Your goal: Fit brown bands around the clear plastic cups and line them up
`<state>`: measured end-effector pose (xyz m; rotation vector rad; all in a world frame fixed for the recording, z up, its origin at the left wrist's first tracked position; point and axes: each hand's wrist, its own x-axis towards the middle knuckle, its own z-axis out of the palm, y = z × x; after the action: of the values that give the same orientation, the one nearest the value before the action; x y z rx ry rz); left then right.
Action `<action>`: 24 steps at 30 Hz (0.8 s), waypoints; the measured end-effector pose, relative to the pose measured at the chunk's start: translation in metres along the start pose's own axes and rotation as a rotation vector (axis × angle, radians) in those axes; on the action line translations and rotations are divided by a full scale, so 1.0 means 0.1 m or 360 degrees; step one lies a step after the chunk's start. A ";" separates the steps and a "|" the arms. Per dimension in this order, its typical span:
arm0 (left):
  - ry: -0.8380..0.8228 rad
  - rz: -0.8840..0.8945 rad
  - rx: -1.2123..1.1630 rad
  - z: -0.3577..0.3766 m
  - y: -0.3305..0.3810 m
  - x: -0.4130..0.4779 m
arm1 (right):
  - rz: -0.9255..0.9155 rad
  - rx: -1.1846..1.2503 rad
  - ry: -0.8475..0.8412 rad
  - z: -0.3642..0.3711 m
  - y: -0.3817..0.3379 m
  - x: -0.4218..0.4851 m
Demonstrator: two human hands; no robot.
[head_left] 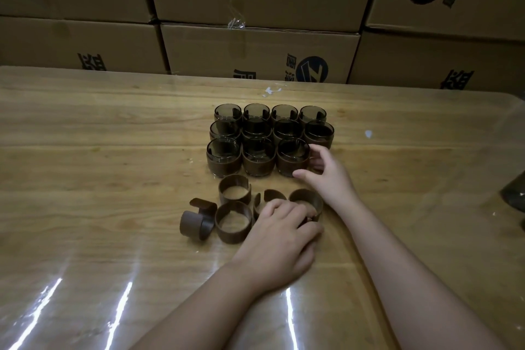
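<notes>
Right hand: fingers curled round the end cup, front row, on the table. Left hand: fingers look pinched on a loose band. Seat the cup flush to its neighbour, then release.

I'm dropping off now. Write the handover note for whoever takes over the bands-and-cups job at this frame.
Left hand: fingers curled on the rightmost loose band.
Right hand: holds the front-right cup, banded, at the end of the front row.
Done: eleven banded cups stand on the table in rows of four, four, three.
Left: the front row has one place open at its right end. Several loose bands lie in front. No bare cup is in view.
</notes>
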<state>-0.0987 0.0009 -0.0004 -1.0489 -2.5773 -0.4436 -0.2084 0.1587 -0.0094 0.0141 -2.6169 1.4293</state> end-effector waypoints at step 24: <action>0.0056 -0.0097 0.0113 -0.13 0.16 -0.18 | 0.0334 -0.1266 0.0328 -0.44 -0.02 -0.95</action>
<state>-0.0728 -0.0047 0.0070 -0.9322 -2.5796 -0.3793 -0.1088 0.1879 0.0018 -0.4790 -2.8579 0.3123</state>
